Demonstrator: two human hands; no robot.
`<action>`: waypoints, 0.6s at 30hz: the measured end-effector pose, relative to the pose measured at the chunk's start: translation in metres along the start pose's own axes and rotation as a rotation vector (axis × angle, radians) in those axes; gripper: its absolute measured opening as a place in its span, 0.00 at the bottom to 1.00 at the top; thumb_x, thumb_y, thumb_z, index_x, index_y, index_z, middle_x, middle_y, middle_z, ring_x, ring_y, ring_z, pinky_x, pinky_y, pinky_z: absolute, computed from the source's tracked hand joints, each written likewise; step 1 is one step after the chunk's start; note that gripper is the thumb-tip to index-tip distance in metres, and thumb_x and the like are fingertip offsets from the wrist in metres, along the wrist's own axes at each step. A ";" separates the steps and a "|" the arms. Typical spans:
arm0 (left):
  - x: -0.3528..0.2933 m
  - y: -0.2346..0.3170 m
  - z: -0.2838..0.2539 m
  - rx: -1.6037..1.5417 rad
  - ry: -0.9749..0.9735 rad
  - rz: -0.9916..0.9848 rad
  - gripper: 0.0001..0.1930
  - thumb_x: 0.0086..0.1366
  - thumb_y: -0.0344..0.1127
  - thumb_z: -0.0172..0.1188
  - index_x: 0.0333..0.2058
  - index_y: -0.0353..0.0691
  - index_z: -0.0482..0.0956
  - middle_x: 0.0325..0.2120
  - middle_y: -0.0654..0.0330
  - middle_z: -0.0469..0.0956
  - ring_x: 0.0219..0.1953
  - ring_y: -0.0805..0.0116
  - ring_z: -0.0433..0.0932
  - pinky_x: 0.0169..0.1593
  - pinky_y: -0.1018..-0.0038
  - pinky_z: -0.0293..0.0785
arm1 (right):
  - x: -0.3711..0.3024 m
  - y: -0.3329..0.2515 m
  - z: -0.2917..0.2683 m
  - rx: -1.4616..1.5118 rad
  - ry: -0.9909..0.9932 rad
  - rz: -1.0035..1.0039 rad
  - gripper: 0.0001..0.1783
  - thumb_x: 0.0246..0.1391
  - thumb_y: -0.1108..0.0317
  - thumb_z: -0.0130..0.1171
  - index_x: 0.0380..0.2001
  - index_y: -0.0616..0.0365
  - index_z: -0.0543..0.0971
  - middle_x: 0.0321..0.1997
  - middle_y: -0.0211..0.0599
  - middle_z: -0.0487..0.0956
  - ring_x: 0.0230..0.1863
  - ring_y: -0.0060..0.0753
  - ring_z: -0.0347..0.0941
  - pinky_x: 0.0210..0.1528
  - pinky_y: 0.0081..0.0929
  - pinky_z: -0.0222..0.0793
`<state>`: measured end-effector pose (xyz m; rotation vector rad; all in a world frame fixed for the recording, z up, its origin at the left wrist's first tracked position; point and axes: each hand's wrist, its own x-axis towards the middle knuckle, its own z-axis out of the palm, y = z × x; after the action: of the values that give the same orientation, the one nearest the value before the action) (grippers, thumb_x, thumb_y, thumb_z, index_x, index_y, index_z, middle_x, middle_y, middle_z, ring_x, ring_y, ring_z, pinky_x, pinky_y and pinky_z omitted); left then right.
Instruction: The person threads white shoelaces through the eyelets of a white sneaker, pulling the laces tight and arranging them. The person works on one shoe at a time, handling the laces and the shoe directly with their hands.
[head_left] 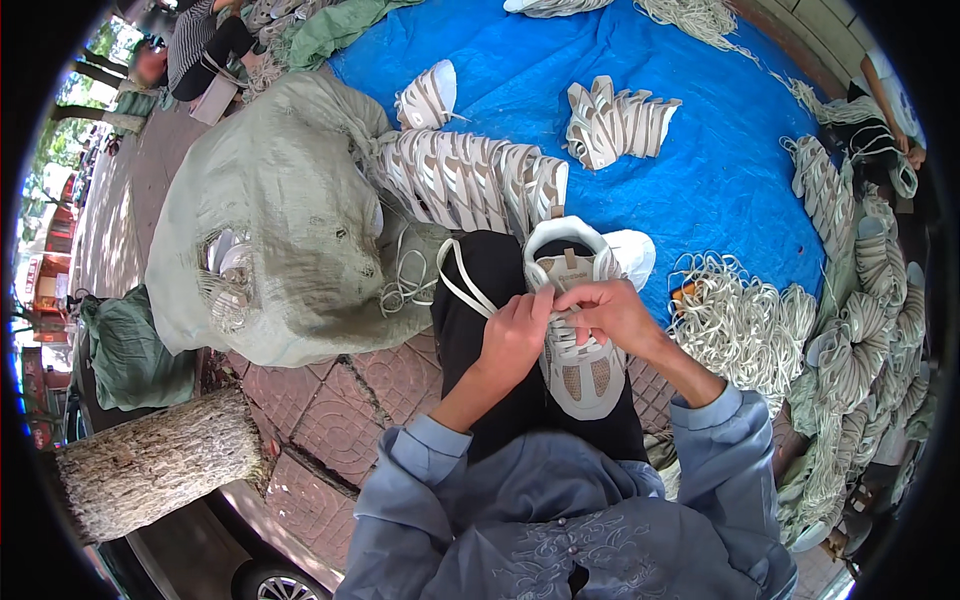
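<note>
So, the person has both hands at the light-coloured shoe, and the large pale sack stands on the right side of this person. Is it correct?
Not quite: the head view shows the large pale sack on the person's left side. The rest is right: the left hand and right hand are both at the light-coloured shoe.

We've got on a dusty blue-grey top (620, 510) with a soft sheen, tone-on-tone floral embroidery (535, 555) on the front, plus tiny round buttons (572, 549). Long, roomy sleeves (728, 465), wide plain cuffs (712, 408). Black pants (468, 372), nice and simple.
</note>
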<state>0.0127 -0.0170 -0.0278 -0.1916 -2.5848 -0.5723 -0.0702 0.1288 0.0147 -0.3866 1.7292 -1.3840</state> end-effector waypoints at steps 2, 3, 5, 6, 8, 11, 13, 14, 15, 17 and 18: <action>0.009 -0.002 -0.010 0.179 -0.150 0.148 0.14 0.44 0.28 0.54 0.33 0.34 0.71 0.18 0.62 0.67 0.21 0.69 0.71 0.19 0.73 0.65 | -0.001 0.009 -0.004 -0.009 0.091 -0.145 0.08 0.45 0.76 0.55 0.32 0.63 0.77 0.22 0.31 0.75 0.16 0.16 0.68 0.14 0.14 0.59; 0.015 -0.002 -0.016 0.274 -0.223 0.221 0.15 0.44 0.29 0.54 0.34 0.34 0.71 0.18 0.63 0.67 0.21 0.70 0.71 0.19 0.74 0.64 | -0.001 0.013 -0.008 -0.015 0.132 -0.221 0.08 0.45 0.76 0.55 0.32 0.63 0.77 0.22 0.31 0.75 0.15 0.16 0.67 0.15 0.14 0.59; 0.022 0.000 -0.020 0.398 -0.326 0.290 0.11 0.43 0.31 0.54 0.29 0.36 0.72 0.15 0.63 0.68 0.18 0.71 0.70 0.20 0.78 0.63 | 0.000 0.016 -0.022 -0.011 0.231 -0.199 0.10 0.45 0.75 0.56 0.35 0.63 0.77 0.21 0.29 0.75 0.14 0.14 0.63 0.15 0.15 0.57; 0.024 0.000 -0.022 0.442 -0.399 0.290 0.10 0.42 0.30 0.54 0.27 0.37 0.72 0.14 0.64 0.68 0.17 0.71 0.70 0.20 0.77 0.63 | -0.004 0.007 -0.025 -0.001 0.269 -0.177 0.11 0.45 0.75 0.56 0.35 0.62 0.77 0.20 0.29 0.74 0.14 0.14 0.62 0.15 0.15 0.57; 0.024 -0.001 -0.021 0.424 -0.514 0.211 0.05 0.44 0.30 0.53 0.22 0.36 0.71 0.11 0.58 0.70 0.17 0.65 0.73 0.22 0.72 0.68 | -0.007 -0.004 -0.030 -0.045 0.320 -0.169 0.12 0.44 0.74 0.57 0.36 0.61 0.76 0.19 0.27 0.73 0.14 0.12 0.59 0.15 0.15 0.55; 0.058 0.000 -0.033 0.053 -0.833 -0.083 0.06 0.49 0.30 0.51 0.24 0.33 0.72 0.14 0.52 0.73 0.20 0.61 0.76 0.25 0.67 0.70 | -0.007 0.011 -0.037 -0.014 0.339 -0.137 0.09 0.43 0.73 0.58 0.32 0.60 0.77 0.19 0.26 0.73 0.14 0.11 0.59 0.15 0.14 0.54; 0.068 -0.012 -0.030 -0.101 -0.926 -0.212 0.08 0.50 0.33 0.50 0.22 0.34 0.73 0.16 0.50 0.74 0.23 0.56 0.77 0.28 0.64 0.71 | -0.007 0.022 -0.037 -0.118 0.336 -0.236 0.05 0.44 0.73 0.58 0.28 0.60 0.77 0.20 0.30 0.75 0.17 0.15 0.64 0.19 0.18 0.60; 0.071 -0.018 -0.025 -0.188 -0.974 -0.290 0.08 0.50 0.34 0.51 0.21 0.35 0.73 0.16 0.50 0.74 0.23 0.54 0.76 0.28 0.64 0.71 | -0.005 0.032 -0.035 -0.181 0.363 -0.374 0.05 0.44 0.73 0.57 0.27 0.60 0.77 0.20 0.31 0.75 0.18 0.18 0.66 0.20 0.20 0.61; 0.074 -0.021 -0.021 -0.278 -1.023 -0.368 0.08 0.49 0.34 0.52 0.20 0.36 0.74 0.16 0.51 0.74 0.23 0.53 0.76 0.28 0.65 0.71 | -0.003 0.038 -0.033 -0.243 0.392 -0.506 0.04 0.44 0.72 0.57 0.26 0.60 0.77 0.20 0.33 0.75 0.19 0.20 0.68 0.22 0.21 0.63; 0.074 -0.018 -0.018 -0.202 -0.988 -0.383 0.07 0.48 0.35 0.53 0.18 0.38 0.74 0.16 0.50 0.74 0.21 0.53 0.75 0.29 0.64 0.71 | -0.002 0.044 -0.034 -0.378 0.328 -0.539 0.05 0.43 0.72 0.57 0.26 0.61 0.76 0.23 0.38 0.75 0.24 0.31 0.72 0.27 0.25 0.66; 0.069 -0.015 -0.017 -0.114 -0.910 -0.315 0.07 0.48 0.34 0.52 0.18 0.38 0.74 0.15 0.51 0.74 0.21 0.54 0.75 0.28 0.64 0.71 | -0.002 0.043 -0.032 -0.416 0.307 -0.564 0.05 0.43 0.72 0.57 0.26 0.61 0.76 0.23 0.38 0.75 0.24 0.33 0.72 0.28 0.25 0.67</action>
<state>-0.0436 -0.0357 0.0138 -0.0886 -3.5011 -0.9034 -0.0825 0.1653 -0.0229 -0.9949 2.2838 -1.5153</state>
